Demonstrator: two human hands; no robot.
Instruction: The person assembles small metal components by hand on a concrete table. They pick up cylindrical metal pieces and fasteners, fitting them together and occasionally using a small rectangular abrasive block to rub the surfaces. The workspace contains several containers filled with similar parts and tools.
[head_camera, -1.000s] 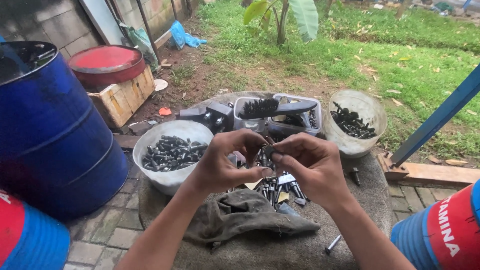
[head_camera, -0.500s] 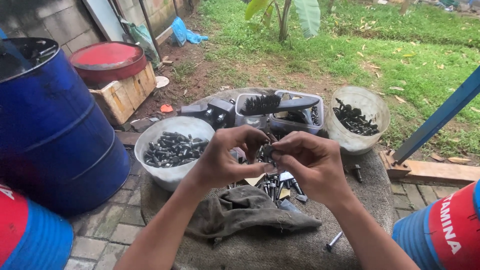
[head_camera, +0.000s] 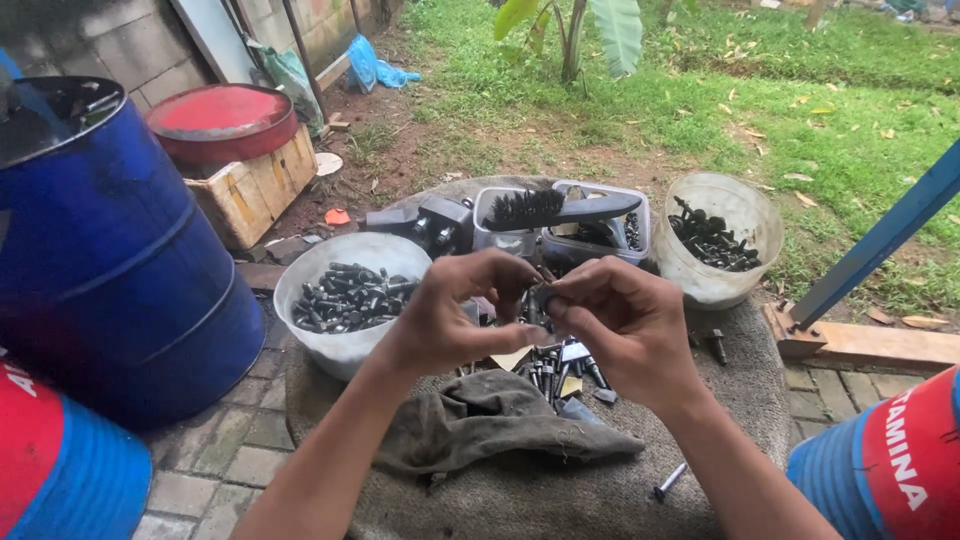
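My left hand (head_camera: 455, 315) and my right hand (head_camera: 620, 325) meet above a round stone slab (head_camera: 700, 420), fingertips pinched together on a small dark bolt (head_camera: 540, 296). Most of the bolt is hidden by my fingers. Below the hands lies a loose pile of bolts (head_camera: 565, 370) and a grey rag (head_camera: 500, 425). A white bowl of dark bolts (head_camera: 350, 295) sits just left of my left hand. A clear bucket with dark bolts (head_camera: 715, 240) stands behind my right hand.
A black brush (head_camera: 560, 208) rests across a clear box (head_camera: 600, 235) at the slab's far side. A blue drum (head_camera: 110, 250) stands at left, a red-lidded tub on a wooden crate (head_camera: 235, 150) behind it. A single bolt (head_camera: 668, 482) lies near the slab's front. A blue pole (head_camera: 880, 240) leans at right.
Both hands stay together on the small bolt, shifting only slightly; the fingers have turned a little around it.
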